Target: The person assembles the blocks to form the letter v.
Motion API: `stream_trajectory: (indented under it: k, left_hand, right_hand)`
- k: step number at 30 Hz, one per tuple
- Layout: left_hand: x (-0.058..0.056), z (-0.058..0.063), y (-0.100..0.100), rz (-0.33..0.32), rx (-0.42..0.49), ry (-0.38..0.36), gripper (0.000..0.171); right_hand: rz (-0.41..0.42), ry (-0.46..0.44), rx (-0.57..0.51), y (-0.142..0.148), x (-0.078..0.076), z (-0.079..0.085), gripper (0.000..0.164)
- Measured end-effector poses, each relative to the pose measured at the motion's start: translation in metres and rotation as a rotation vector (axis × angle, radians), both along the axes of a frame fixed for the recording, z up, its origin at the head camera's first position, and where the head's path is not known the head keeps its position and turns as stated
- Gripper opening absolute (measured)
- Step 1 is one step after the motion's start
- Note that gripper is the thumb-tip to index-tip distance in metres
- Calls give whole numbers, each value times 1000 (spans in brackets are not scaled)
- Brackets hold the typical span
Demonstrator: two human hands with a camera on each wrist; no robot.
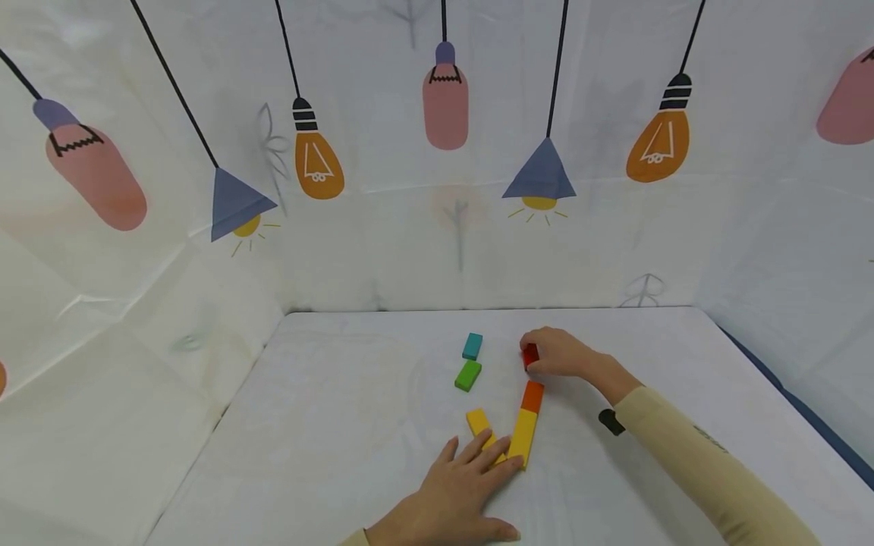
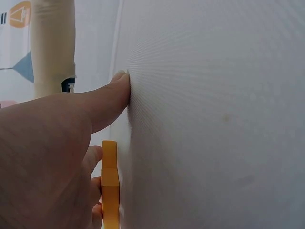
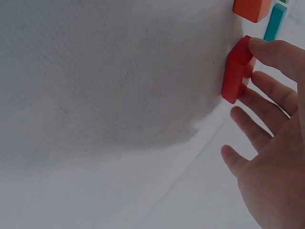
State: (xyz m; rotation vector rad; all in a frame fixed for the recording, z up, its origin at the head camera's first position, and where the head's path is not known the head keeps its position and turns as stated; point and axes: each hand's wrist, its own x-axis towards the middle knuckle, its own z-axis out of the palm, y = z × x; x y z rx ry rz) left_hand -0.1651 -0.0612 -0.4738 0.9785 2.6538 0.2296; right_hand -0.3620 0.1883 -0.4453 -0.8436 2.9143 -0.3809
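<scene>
My right hand pinches a red block between thumb and fingers; the right wrist view shows the thumb at one end of the red block. Just in front of it, an orange block lies end to end with a yellow block, forming a straight row. Nearer the front, my left hand lies spread, its fingertips on the yellow pieces. A second yellow block slants off from the row's near end, partly hidden under those fingers. In the left wrist view, the fingertips touch the yellow blocks' side.
Left of the row, a teal block and a green block lie close together on the white table. A small black device shows at the right cuff. Behind the table hangs a sheet printed with lamps.
</scene>
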Motion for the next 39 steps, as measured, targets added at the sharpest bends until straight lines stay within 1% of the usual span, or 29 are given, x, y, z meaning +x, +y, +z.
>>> stream_trajectory:
  k: [5, 11, 18, 21, 28, 35, 39]
  left_hand:
    - [-1, -2, -2, -11, 12, 13, 83]
    - [-2, -2, -3, -14, 19, 6, 83]
    - [-2, -3, -3, -16, 23, 9, 82]
    - [-3, -3, -2, -17, 19, 9, 82]
    - [-1, -1, -2, -13, 20, 6, 82]
    - [1, 1, -2, -22, 13, 41, 83]
    - [2, 2, -2, -16, 13, 26, 82]
  right_hand:
    - [1, 6, -5, 1, 0, -4, 31]
    - [-34, -11, -5, 0, 1, -4, 31]
    - [-8, -43, -29, 3, 1, -1, 27]
    - [-11, -51, -39, 5, 2, 0, 24]
    - [-9, -35, -59, 9, 5, -2, 22]
    - [-14, -38, -74, 9, 7, -4, 22]
    - [-16, -47, -76, 10, 8, -5, 22]
